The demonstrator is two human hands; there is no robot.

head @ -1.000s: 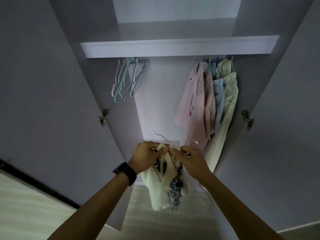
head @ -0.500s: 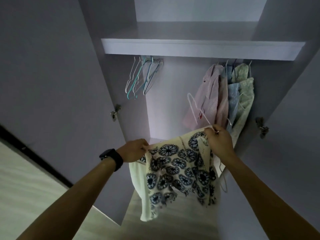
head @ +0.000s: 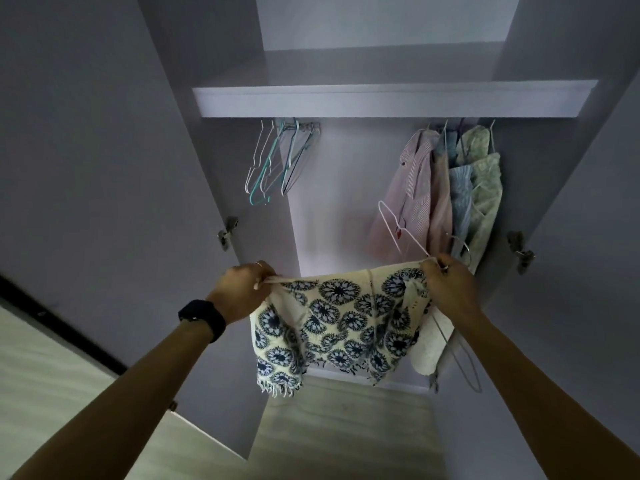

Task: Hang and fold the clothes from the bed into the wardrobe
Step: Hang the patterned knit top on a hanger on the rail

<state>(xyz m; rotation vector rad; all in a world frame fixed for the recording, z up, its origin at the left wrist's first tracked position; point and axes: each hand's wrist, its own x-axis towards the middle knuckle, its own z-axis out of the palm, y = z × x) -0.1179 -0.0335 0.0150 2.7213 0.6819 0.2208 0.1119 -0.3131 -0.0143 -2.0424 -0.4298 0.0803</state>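
A cream garment with dark blue flower circles [head: 341, 320] hangs spread between my two hands in front of the open wardrobe. My left hand [head: 242, 289] pinches its left strap. My right hand [head: 448, 284] grips the right top corner together with a white wire hanger [head: 398, 230], whose hook rises above my fist. Another part of the hanger wire hangs below my right wrist. Inside, several garments [head: 440, 188] hang at the right end of the rail.
Several bare hangers [head: 277, 161] hang at the rail's left end. A white shelf [head: 391, 102] runs above the rail. Both wardrobe doors stand open at either side, with hinges [head: 227, 232] showing. Pale wooden floor [head: 339, 427] lies below.
My hands have moved apart, spreading the bunched garment wide, and risen a little. The hanger now sticks up from my right hand.
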